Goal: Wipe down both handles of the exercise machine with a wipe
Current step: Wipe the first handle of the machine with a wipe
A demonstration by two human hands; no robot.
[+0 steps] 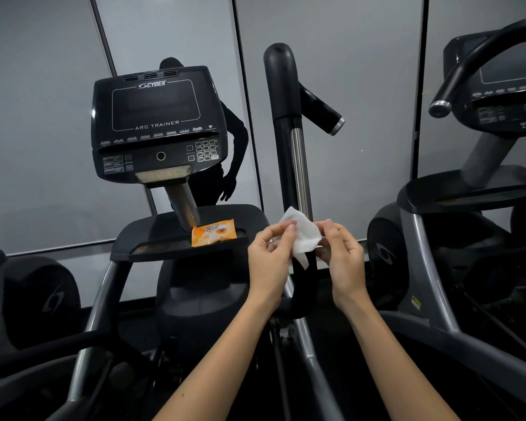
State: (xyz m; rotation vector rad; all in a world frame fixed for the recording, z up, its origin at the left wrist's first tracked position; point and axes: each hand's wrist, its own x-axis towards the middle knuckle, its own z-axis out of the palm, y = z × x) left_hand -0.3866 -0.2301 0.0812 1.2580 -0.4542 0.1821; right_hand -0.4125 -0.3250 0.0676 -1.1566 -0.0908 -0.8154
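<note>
- Left hand [271, 256]: nearest the camera, thumb and fingertips pinching the left edge of the wipe [302, 235].
- Right hand [343, 256]: fingers curled, pinching the wipe's right edge. The white, crumpled sheet is held between both hands.
- Handle [281, 86]: a black upright post with a chrome strip, directly behind the wipe. Whether they touch cannot be told.
- Side grip [322, 109]: a short black bar with a chrome end, branching right off the handle.
- Console [155, 123]: marked CYBEX ARC TRAINER, screen dark, left of the handle.
- Tray [152, 238]: below the console, holding one orange packet [213, 232], lying flat.
- Neighbouring machine [498, 86]: at the right edge, well apart.
</note>
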